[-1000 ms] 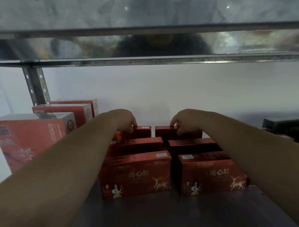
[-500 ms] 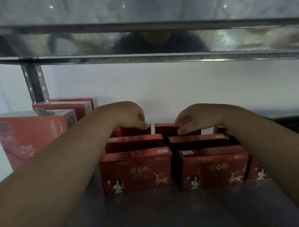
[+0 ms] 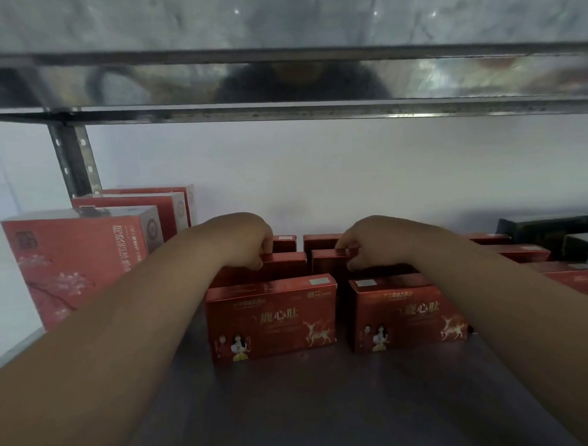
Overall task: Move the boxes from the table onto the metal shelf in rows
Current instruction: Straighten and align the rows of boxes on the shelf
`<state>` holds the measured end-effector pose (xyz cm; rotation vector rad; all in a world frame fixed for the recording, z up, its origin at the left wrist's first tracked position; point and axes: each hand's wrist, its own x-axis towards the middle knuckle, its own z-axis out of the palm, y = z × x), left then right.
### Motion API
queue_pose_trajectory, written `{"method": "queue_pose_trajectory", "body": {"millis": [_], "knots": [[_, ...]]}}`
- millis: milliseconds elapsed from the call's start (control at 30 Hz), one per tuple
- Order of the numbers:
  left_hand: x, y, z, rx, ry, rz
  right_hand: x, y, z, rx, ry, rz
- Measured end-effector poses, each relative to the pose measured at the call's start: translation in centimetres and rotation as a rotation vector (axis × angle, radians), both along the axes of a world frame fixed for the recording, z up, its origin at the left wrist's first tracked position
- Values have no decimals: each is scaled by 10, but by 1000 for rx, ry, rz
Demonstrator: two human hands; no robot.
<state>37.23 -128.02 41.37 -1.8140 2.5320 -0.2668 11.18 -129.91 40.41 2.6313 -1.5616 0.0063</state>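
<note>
Two bare forearms reach into a metal shelf (image 3: 310,407), where small red boxes stand in rows running back toward a white wall (image 3: 317,174). We see the left hand (image 3: 243,240) with fingers curled down over the top edge of the left middle box (image 3: 284,262), gripping it. The right hand (image 3: 374,241) pinches the top of the right middle box (image 3: 328,259) between thumb and curled fingers. Both boxes stand upright in the second row.

In front of them, the left front box (image 3: 271,320) and the right front box (image 3: 407,314) face us. Each carries gold characters that we read as 鹿心肽, a pale deer at lower right and two small figures at lower left. Behind the hands we make out the tops of two back boxes (image 3: 284,243).

At far left stand three larger red boxes (image 3: 82,259) printed with blossoms and vertical Chinese writing too blurred for us to read. More red boxes (image 3: 523,253) line up at right, beside dark boxes (image 3: 549,232). An upper shelf (image 3: 279,82) spans the top.
</note>
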Motion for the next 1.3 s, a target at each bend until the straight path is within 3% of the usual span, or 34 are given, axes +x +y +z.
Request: {"method": "queue_pose_trajectory", "body": {"millis": [1300], "knots": [[7,-14,-16,-106,54,55,6,-6,-12,-94,-22,-2]]}}
